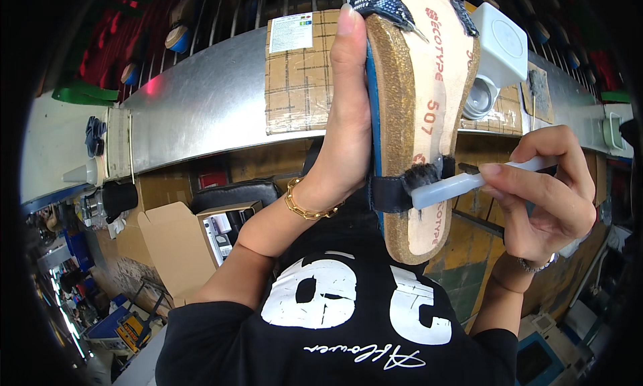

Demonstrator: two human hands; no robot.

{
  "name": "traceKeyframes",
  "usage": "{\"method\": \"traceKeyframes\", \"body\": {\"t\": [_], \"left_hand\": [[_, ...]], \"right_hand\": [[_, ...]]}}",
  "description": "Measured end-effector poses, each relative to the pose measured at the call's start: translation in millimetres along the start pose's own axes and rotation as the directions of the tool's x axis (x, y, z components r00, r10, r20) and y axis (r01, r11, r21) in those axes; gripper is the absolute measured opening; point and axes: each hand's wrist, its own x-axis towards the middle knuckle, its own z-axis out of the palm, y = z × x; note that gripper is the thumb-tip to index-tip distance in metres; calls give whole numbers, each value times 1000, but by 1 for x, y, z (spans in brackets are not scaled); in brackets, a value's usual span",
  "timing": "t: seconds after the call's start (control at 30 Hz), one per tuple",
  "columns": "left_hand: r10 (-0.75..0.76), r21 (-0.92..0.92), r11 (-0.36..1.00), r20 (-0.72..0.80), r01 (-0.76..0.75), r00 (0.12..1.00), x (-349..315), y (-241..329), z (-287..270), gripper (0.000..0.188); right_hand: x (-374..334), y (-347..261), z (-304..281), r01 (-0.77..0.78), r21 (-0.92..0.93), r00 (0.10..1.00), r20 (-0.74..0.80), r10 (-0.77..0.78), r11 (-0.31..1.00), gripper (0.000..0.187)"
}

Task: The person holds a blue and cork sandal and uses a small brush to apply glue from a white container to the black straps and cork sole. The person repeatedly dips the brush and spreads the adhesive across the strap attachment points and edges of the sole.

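before the bench (187, 94), a raised sandal (402, 111) and a brush (462, 183)

the metal bench runs from side to side, its front edge bowing across the view. bare metal lies open between its left end and the cardboard (298, 78), a grid-marked, tape-covered piece reaching close to that front edge and showing again to the right of the sandal. below the bench's front edge, at left, stands an open cardboard box (177, 245) with its flaps up.

the sandal is held up in front of the bench, its wide end toward the far edge and its rounded narrow end nearer the person's dark shirt (362, 265). a white container (502, 37) shows just right of its wide end, partly hidden behind it.

the left hand (348, 111) grasps the sandal by its left side, thumb laid straight along the edge; its other fingers are hidden behind. the right hand (546, 195) pinches the pale handle of the brush between thumb and curled fingers. the brush's dark bristles (420, 176) touch the footbed beside a dark strap (391, 195) near the narrow end.
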Motion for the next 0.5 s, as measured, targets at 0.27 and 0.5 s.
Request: {"method": "traceKeyframes", "body": {"t": [0.27, 0.5], "left_hand": [[-2, 53, 999, 15, 2, 1000, -1, -3, 1, 83], [-7, 130, 991, 7, 6, 1000, 1, -4, -4, 93]], "right_hand": [[-1, -1, -4, -148, 140, 988, 66, 140, 979, 20], [-4, -10, -5, -104, 78, 992, -57, 109, 992, 21]]}}
